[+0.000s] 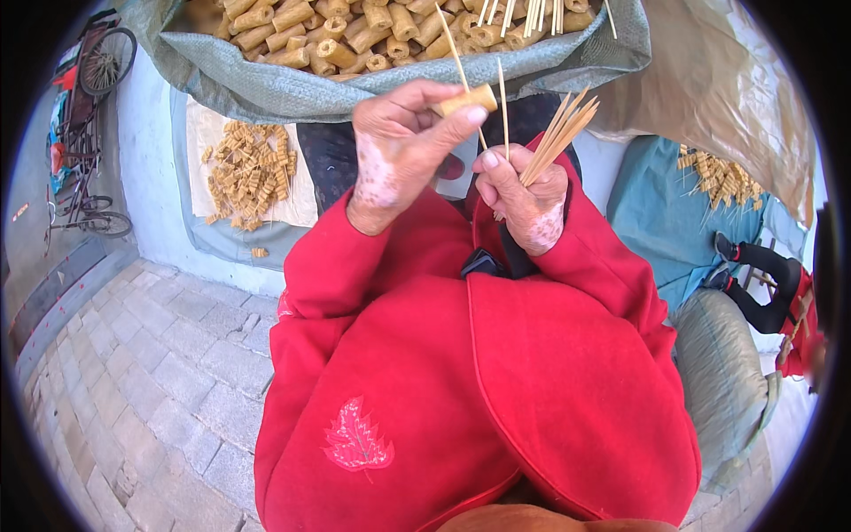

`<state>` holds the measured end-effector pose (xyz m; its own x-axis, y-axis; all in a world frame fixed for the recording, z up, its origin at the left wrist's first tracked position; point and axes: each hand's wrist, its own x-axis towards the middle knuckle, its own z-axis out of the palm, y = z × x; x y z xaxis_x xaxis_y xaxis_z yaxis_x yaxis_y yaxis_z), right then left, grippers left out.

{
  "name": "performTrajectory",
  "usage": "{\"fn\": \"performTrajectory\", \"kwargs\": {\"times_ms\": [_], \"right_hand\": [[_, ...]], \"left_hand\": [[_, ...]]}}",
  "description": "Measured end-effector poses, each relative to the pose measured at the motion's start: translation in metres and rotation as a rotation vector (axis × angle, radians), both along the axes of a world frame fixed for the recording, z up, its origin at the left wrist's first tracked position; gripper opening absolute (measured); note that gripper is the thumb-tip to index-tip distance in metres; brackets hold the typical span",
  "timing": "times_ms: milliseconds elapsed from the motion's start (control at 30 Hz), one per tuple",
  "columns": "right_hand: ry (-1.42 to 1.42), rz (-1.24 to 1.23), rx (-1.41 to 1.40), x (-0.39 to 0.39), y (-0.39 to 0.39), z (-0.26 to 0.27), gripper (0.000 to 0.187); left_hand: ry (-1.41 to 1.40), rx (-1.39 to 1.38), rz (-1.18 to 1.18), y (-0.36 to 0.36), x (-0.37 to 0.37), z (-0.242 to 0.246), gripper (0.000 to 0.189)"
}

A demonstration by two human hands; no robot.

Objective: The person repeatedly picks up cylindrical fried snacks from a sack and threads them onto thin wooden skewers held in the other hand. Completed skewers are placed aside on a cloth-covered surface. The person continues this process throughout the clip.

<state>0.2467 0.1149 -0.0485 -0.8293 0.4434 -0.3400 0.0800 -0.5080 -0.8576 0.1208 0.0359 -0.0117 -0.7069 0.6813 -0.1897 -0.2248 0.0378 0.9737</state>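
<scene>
My left hand (405,149) pinches a short tan hollow tube (471,100) between thumb and fingers. A thin wooden skewer (454,48) crosses the tube, its lower end reaching down beside my right hand. My right hand (522,193) is closed around a fanned bundle of pointed wooden skewers (562,136), and one single skewer (503,106) stands apart from the bundle at its thumb. Just beyond both hands lies an open woven sack (279,83) full of similar tan tubes (336,52). Several loose skewers (532,16) rest over the tubes at the sack's far right.
Skewered tan pieces (249,173) lie heaped on a pale sheet at left, more (721,176) on blue cloth at right. A plastic sheet (718,80) hangs upper right. A filled sack (718,379) and another person (771,286) are at right; parked cycles (100,133) stand far left.
</scene>
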Motion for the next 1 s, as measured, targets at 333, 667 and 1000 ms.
{"fn": "performTrajectory", "kwargs": {"times_ms": [333,667,1000], "right_hand": [[0.021,-0.004,-0.077,-0.001,0.004,-0.005,0.017],[0.027,0.002,-0.062,-0.001,0.004,-0.007,0.017],[0.020,0.049,-0.038,-0.001,0.005,0.000,0.019]], "left_hand": [[0.734,-0.136,0.194,-0.009,-0.047,0.008,0.012],[1.407,-0.829,0.140,0.023,-0.076,0.003,0.038],[1.291,-0.558,0.204,0.001,-0.070,0.010,0.024]]}}
